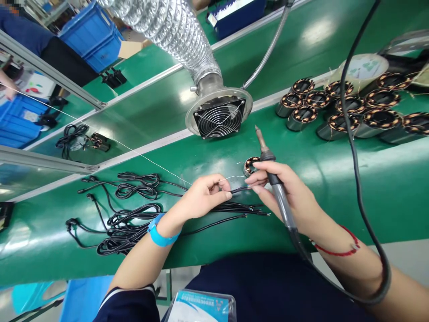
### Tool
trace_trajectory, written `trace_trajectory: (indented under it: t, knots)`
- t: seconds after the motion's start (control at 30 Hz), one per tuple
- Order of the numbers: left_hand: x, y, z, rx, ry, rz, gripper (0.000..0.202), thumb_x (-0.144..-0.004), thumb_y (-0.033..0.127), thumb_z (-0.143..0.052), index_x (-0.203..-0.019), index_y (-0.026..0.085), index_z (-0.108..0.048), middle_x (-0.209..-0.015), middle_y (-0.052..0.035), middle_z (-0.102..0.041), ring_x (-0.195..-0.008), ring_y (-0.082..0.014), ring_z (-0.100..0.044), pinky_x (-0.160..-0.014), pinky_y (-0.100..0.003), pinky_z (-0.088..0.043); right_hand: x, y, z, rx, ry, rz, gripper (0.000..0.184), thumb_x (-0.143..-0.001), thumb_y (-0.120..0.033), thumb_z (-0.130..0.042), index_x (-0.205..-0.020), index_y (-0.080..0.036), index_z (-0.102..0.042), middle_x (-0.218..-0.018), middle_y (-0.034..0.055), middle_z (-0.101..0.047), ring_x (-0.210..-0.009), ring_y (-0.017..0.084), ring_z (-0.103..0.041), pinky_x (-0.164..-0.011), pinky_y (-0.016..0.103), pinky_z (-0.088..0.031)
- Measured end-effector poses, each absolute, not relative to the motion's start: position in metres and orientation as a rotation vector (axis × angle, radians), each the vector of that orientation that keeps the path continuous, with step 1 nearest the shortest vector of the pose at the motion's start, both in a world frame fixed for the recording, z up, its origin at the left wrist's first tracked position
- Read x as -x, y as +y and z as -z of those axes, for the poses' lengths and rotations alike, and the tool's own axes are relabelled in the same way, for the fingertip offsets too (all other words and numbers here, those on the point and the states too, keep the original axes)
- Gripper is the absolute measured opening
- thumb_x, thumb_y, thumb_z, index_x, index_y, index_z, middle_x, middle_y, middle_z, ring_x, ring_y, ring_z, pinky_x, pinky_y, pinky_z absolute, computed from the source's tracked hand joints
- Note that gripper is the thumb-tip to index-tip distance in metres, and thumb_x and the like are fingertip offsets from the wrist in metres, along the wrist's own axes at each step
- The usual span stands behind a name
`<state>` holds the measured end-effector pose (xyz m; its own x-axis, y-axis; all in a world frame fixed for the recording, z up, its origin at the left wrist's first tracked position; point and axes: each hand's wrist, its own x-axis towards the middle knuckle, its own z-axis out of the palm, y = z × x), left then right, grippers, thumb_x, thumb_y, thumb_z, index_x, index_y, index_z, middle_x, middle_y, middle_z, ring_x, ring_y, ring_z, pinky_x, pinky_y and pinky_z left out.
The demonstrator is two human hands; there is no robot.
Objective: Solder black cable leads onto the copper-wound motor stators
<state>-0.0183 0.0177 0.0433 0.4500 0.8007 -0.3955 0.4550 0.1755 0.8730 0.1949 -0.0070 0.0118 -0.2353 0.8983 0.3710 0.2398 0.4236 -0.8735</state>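
Note:
My left hand [204, 194] is closed in a pinch on a thin black cable [239, 190] and a fine solder wire [144, 156] that runs off to the upper left. My right hand [284, 194] grips a soldering iron [268, 161], its tip pointing up and away, while its fingertips touch the cable's end. A small copper-wound stator [250, 165] lies on the green table [335, 179] just beyond my fingers. More black cable ends [241, 208] lie under my hands.
A fume extractor fan [219, 117] on a silver flexible duct [170, 27] stands behind. Several stators [348, 109] cluster at the right. Coiled black cables [130, 210] lie at the left. The iron's cord [355, 170] loops on the right. Blue crates [92, 38] stand far left.

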Motion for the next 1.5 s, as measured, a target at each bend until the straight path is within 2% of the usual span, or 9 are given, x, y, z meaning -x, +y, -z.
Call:
trace_trajectory:
  t: [0.1, 0.2, 0.33, 0.43, 0.8, 0.93, 1.1, 1.23, 1.5]
  knots:
    - [0.015, 0.015, -0.045, -1.404, 1.166, -0.441, 0.018, -0.076, 0.034, -0.064, -0.076, 0.018, -0.055, -0.050, 0.0088, -0.033, -0.048, -0.0075, -0.026, -0.049, -0.023, -0.020, -0.185, -0.013, -0.019, 0.947, -1.634, -0.902, 0.041, -0.090, -0.014, -0.056, -0.127, -0.027, -0.044, -0.097, 0.0022, -0.065, -0.085, 0.013, -0.068, -0.078, 0.027, -0.059]
    - [0.013, 0.014, -0.042, -1.385, 1.191, -0.492, 0.017, -0.075, 0.032, -0.065, -0.077, 0.018, -0.055, -0.051, 0.0087, -0.032, -0.049, -0.0074, -0.027, -0.049, -0.023, -0.021, -0.179, -0.014, -0.022, 0.952, -1.543, -0.942, 0.040, -0.089, -0.015, -0.058, -0.125, -0.027, -0.044, -0.097, 0.0028, -0.064, -0.084, 0.014, -0.067, -0.079, 0.029, -0.060]
    - [0.018, 0.015, -0.041, -1.411, 1.094, -0.501, 0.017, -0.081, 0.034, -0.060, -0.081, 0.016, -0.059, -0.065, 0.0026, -0.053, -0.058, -0.0089, -0.041, -0.056, -0.023, -0.032, -0.177, -0.010, -0.017, 0.904, -1.427, -1.022, 0.039, -0.090, -0.015, -0.058, -0.124, -0.027, -0.044, -0.098, 0.0014, -0.064, -0.082, 0.012, -0.067, -0.078, 0.030, -0.060]
    - [0.023, 0.016, -0.043, -1.489, 1.029, -0.477, 0.018, -0.087, 0.032, -0.054, -0.082, 0.016, -0.060, -0.073, -0.0005, -0.061, -0.065, -0.0104, -0.048, -0.063, -0.023, -0.037, -0.175, -0.007, -0.013, 0.887, -1.377, -1.052, 0.042, -0.088, -0.013, -0.061, -0.124, -0.028, -0.046, -0.095, -0.0002, -0.065, -0.083, 0.011, -0.066, -0.076, 0.025, -0.059]
    - [0.031, 0.017, -0.041, -1.455, 0.843, -0.419, 0.030, -0.092, 0.042, -0.051, -0.082, 0.015, -0.058, -0.070, -0.0009, -0.057, -0.063, -0.0104, -0.046, -0.063, -0.024, -0.039, -0.173, -0.005, -0.016, 0.639, -1.338, -1.289, 0.042, -0.091, -0.011, -0.058, -0.126, -0.032, -0.048, -0.096, -0.0026, -0.067, -0.079, 0.007, -0.068, -0.074, 0.020, -0.060]
    - [0.032, 0.017, -0.037, -1.448, 0.846, -0.421, 0.037, -0.090, 0.050, -0.053, -0.082, 0.014, -0.059, -0.069, -0.0014, -0.058, -0.063, -0.0109, -0.047, -0.062, -0.024, -0.040, -0.173, -0.002, -0.016, 0.671, -1.403, -1.200, 0.041, -0.090, -0.011, -0.060, -0.124, -0.030, -0.049, -0.090, -0.0032, -0.068, -0.078, 0.007, -0.066, -0.074, 0.020, -0.057]
    - [0.027, 0.013, -0.030, -1.566, 0.896, -0.585, 0.046, -0.094, 0.055, -0.043, -0.097, 0.015, -0.065, -0.085, -0.0062, -0.064, -0.075, -0.0146, -0.057, -0.071, -0.028, -0.045, -0.171, -0.001, -0.007, 0.796, -1.382, -1.130, 0.040, -0.088, -0.012, -0.062, -0.122, -0.027, -0.048, -0.088, -0.0029, -0.066, -0.075, 0.007, -0.063, -0.069, 0.019, -0.055]
    - [0.022, 0.013, -0.031, -1.763, 0.942, -0.616, 0.051, -0.100, 0.048, -0.031, -0.090, 0.014, -0.067, -0.082, -0.0066, -0.064, -0.078, -0.0147, -0.059, -0.076, -0.028, -0.046, -0.168, -0.002, 0.000, 0.848, -1.348, -1.128, 0.046, -0.085, -0.013, -0.065, -0.124, -0.027, -0.046, -0.090, -0.0022, -0.064, -0.077, 0.009, -0.065, -0.065, 0.020, -0.056]
    - [0.023, 0.015, -0.025, -2.022, 0.843, -0.699, 0.040, -0.101, 0.037, -0.036, -0.090, 0.014, -0.067, -0.084, -0.0072, -0.071, -0.078, -0.0140, -0.062, -0.076, -0.026, -0.046, -0.169, -0.003, 0.003, 0.836, -1.336, -1.146, 0.048, -0.086, -0.013, -0.064, -0.126, -0.029, -0.043, -0.089, -0.0026, -0.062, -0.076, 0.009, -0.065, -0.067, 0.022, -0.056]
